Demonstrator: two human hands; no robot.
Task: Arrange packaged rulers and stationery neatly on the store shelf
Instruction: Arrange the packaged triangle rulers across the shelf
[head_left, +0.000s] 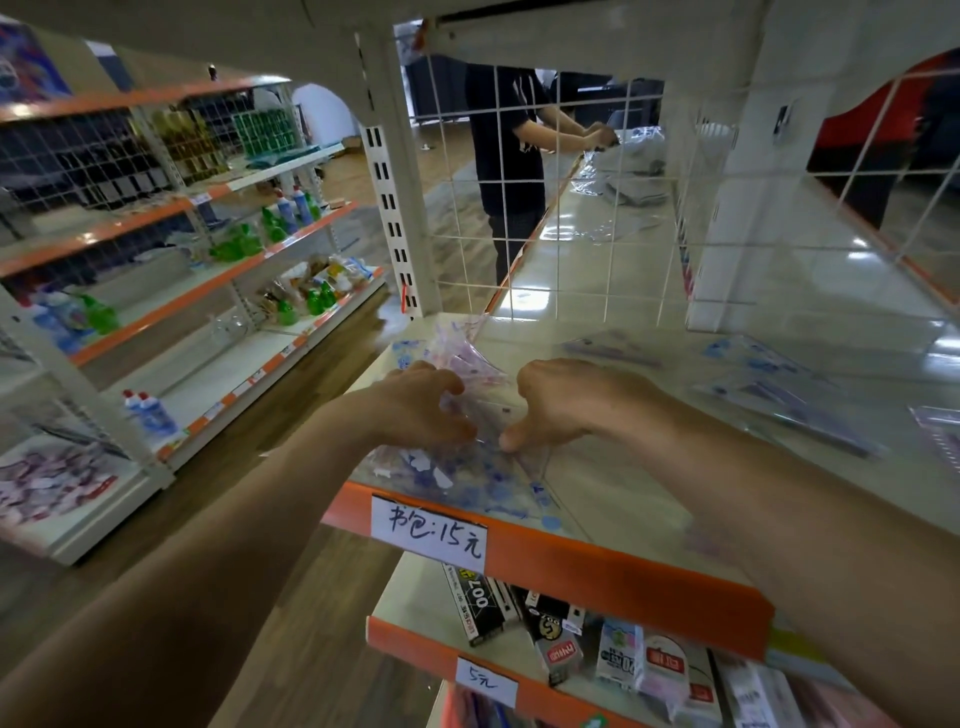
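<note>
- Nearest, below the price label (430, 531), boxes (483, 605) of stationery lie jumbled on the lower shelf (410, 597).
- Just above the price label, a stack of clear printed packets (457, 480) sits at the front left corner of the shelf (597, 561).
- Above the label, the left hand (421, 400) curls its fingers round the crinkled top of the packets. The right hand (566, 400) beside it is curled too, thumb down on the same plastic, seemingly pinching it.
- Both hands look busy squaring up this stack.
- Right of the label and further back, loose packets (779, 395) lie scattered flat. Next they probably need gathering onto the stack, edges matched, since the plastic looks slippery.
- Far beyond the label stands a wire grid (545, 208).
</note>
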